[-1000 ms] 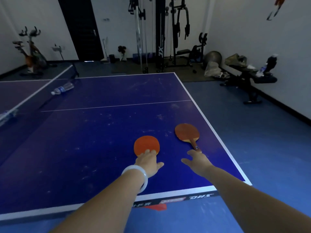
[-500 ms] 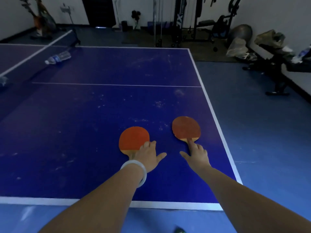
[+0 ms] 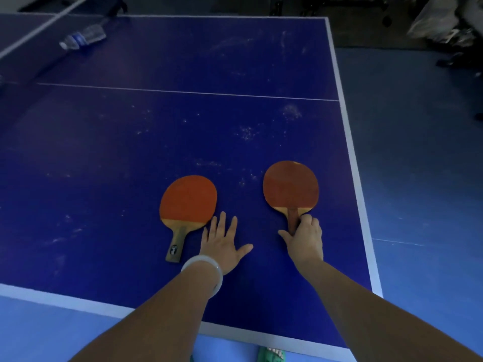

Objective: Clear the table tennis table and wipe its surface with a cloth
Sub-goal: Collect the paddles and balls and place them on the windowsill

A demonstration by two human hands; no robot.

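Biggest risk I'm seeing here is with the left side: the left hand (image 3: 222, 244) is lying flat with its fingers spread and straight, gripping nothing, and it's sitting just to the right of the left orange-rubber wooden paddle (image 3: 186, 205) rather than over that paddle's handle, which is pointing down toward the near edge, apart from the hand. If the hand is just sweeping sideways at the blade from there, I'd guess it's going to be nudging or spinning the paddle across the dusty blue table tennis table (image 3: 104, 194) instead of picking it up. The right hand (image 3: 304, 239) is looking better: its fingers are curling around the short handle of the right red-rubber wooden paddle (image 3: 290, 189), thumb sticking out to the left, but the grip is only at the handle's end and the blade is still lying flat on the surface, so a quick lift could be letting it tip or slip out. That paddle is also sitting near the right white sideline, so a fumble could be sending it off onto the floor. Both forearms are reaching in from the near edge, roughly parallel, palms down, with a white bangle (image 3: 203, 270) on the left wrist. Also worth flagging: a clear plastic water bottle (image 3: 83, 37) is lying on its side way over by the net, so it's likely rolling if the table is getting bumped. No cloth in view, so wiping isn't happening yet.
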